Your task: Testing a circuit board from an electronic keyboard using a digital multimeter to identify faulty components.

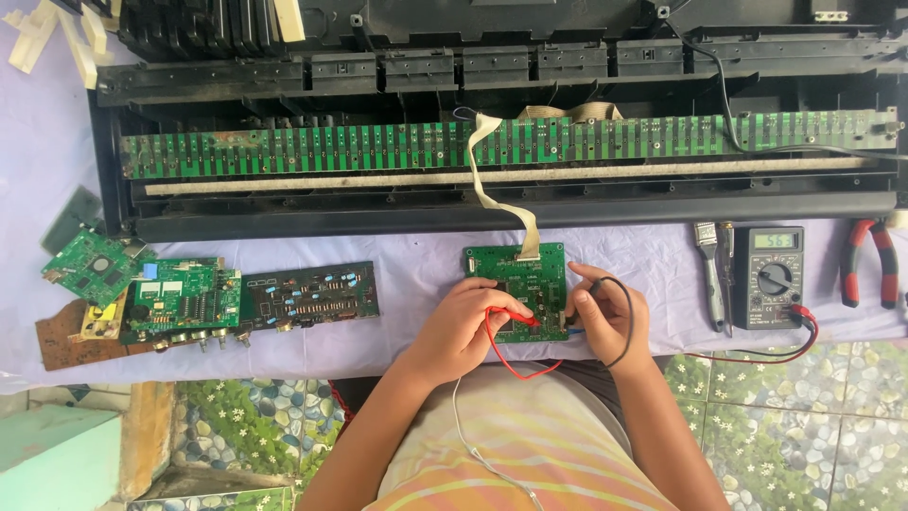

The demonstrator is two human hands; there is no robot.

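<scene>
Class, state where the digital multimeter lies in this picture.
In the head view, the digital multimeter lies on the right of the cloth-covered table, between a small brush and red-handled pliers.

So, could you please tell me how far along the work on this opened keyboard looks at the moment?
Done: the keyboard chassis lies open, its keys off, the long contact strip bare, and several circuit boards set out at the left. In hand: the left hand and right hand press probes onto the small green board, and the multimeter is on. Left: nothing is reassembled.
</scene>
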